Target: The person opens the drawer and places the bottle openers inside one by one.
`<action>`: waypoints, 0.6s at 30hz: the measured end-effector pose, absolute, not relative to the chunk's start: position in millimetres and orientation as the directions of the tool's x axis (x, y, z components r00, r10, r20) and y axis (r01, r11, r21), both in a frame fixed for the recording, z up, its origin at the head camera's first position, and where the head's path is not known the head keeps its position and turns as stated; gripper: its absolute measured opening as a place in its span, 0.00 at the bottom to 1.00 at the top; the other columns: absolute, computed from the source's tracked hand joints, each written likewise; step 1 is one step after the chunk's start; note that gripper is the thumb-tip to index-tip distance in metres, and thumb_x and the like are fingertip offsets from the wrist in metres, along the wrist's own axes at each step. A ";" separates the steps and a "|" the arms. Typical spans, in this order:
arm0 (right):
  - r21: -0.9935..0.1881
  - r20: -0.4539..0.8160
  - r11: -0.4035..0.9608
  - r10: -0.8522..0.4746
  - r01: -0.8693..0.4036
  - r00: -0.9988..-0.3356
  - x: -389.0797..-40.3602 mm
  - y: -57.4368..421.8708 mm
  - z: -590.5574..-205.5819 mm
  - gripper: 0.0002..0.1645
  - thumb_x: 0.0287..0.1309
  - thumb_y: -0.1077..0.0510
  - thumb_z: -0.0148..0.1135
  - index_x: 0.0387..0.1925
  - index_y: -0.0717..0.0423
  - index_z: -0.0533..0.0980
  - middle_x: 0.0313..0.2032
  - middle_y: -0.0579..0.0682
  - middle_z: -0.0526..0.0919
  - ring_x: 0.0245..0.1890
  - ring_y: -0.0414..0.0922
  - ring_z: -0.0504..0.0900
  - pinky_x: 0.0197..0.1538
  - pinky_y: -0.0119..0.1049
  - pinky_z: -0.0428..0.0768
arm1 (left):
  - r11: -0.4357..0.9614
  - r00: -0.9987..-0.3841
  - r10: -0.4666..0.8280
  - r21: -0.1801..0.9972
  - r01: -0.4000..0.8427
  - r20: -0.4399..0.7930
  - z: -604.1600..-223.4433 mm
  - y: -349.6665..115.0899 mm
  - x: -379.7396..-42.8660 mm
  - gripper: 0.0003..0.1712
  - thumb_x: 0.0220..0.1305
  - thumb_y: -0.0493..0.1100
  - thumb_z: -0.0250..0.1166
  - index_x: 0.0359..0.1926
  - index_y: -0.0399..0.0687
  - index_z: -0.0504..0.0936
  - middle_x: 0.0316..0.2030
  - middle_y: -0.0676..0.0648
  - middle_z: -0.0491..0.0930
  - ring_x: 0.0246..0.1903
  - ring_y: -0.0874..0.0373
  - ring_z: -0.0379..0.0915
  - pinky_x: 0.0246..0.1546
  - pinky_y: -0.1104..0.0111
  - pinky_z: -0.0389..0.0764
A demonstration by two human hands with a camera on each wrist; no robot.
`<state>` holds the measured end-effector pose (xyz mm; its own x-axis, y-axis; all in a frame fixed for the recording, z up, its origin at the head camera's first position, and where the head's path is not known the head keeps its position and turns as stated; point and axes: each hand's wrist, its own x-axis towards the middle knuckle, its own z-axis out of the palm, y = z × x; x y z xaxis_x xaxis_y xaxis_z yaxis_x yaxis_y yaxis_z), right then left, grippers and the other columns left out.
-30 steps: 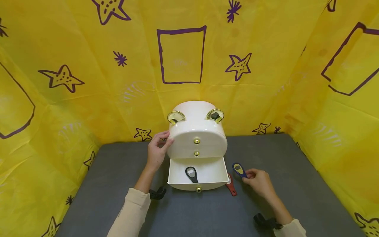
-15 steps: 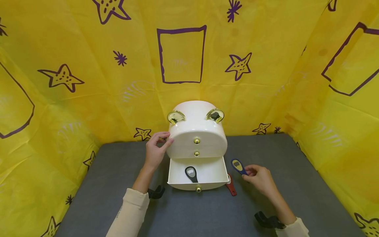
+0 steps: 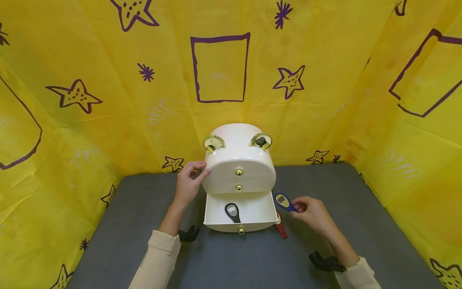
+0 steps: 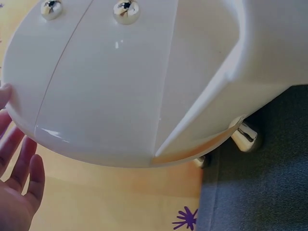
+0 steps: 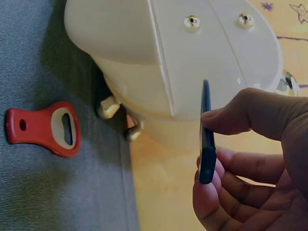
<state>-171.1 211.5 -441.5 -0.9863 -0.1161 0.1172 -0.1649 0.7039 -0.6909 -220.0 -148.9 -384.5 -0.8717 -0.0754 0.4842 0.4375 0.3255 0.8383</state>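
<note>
A white cabinet (image 3: 239, 152) with gold ears and round knobs stands mid-table, its bottom drawer (image 3: 254, 206) pulled out. In that drawer lies a black bottle opener (image 3: 232, 212). My left hand (image 3: 187, 184) touches the cabinet's left side with straight fingers, the thumb at the front edge, as the left wrist view also shows. My right hand (image 3: 312, 212) pinches a blue bottle opener (image 3: 284, 202) by its handle, just right of the drawer. Seen edge-on in the right wrist view, it sits between thumb and fingers. A red bottle opener (image 5: 45, 129) lies on the table beside the drawer.
The grey table (image 3: 223, 265) runs back to yellow cloth walls (image 3: 223, 72) with purple drawings. Short metallic feet (image 4: 245, 137) hold the cabinet up. Black wrist straps (image 3: 325, 263) sit at both of the person's wrists.
My right hand has carried the blue bottle opener left and slightly away, closer to the drawer. The left hand stays at the cabinet's side, its forearm shifted slightly left.
</note>
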 end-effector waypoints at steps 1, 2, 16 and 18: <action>-0.684 0.113 0.708 -0.133 -0.174 -0.985 -172.2 210.7 -440.4 0.14 0.44 0.64 0.72 0.35 0.65 0.82 0.28 0.51 0.84 0.27 0.37 0.76 0.31 0.26 0.77 | 0.322 -0.876 -0.078 0.843 0.430 0.476 -384.5 -149.1 -219.7 0.13 0.56 0.32 0.70 0.42 0.29 0.83 0.47 0.33 0.81 0.42 0.62 0.74 0.42 0.82 0.72; -0.675 0.111 0.714 -0.149 -0.184 -0.983 -173.5 209.7 -439.4 0.13 0.44 0.64 0.72 0.35 0.65 0.82 0.28 0.50 0.83 0.28 0.37 0.76 0.31 0.26 0.77 | 0.322 -0.879 -0.079 0.847 0.424 0.470 -384.5 -149.1 -219.6 0.13 0.56 0.32 0.70 0.42 0.29 0.83 0.47 0.33 0.81 0.42 0.63 0.74 0.42 0.82 0.72; -0.573 0.115 0.753 -0.316 -0.323 -0.942 -192.4 186.1 -436.2 0.12 0.40 0.65 0.73 0.31 0.64 0.82 0.25 0.49 0.80 0.27 0.39 0.75 0.30 0.28 0.75 | 0.318 -0.876 -0.090 0.847 0.426 0.475 -387.3 -148.7 -221.0 0.13 0.56 0.32 0.71 0.41 0.29 0.83 0.46 0.33 0.81 0.43 0.63 0.74 0.42 0.76 0.77; -0.554 0.115 0.764 -0.325 -0.332 -0.939 -194.6 181.5 -434.8 0.12 0.39 0.64 0.73 0.31 0.63 0.82 0.25 0.48 0.80 0.26 0.39 0.74 0.30 0.29 0.74 | 0.314 -0.873 -0.094 0.846 0.430 0.478 -387.5 -148.9 -221.1 0.12 0.56 0.32 0.71 0.41 0.28 0.82 0.46 0.33 0.81 0.43 0.65 0.74 0.42 0.78 0.76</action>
<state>-194.6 181.5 -434.8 -0.9388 -0.3247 0.1147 -0.3318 0.7636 -0.5539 -221.1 -148.9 -387.5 -0.8733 -0.0936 0.4781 0.4297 0.3145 0.8464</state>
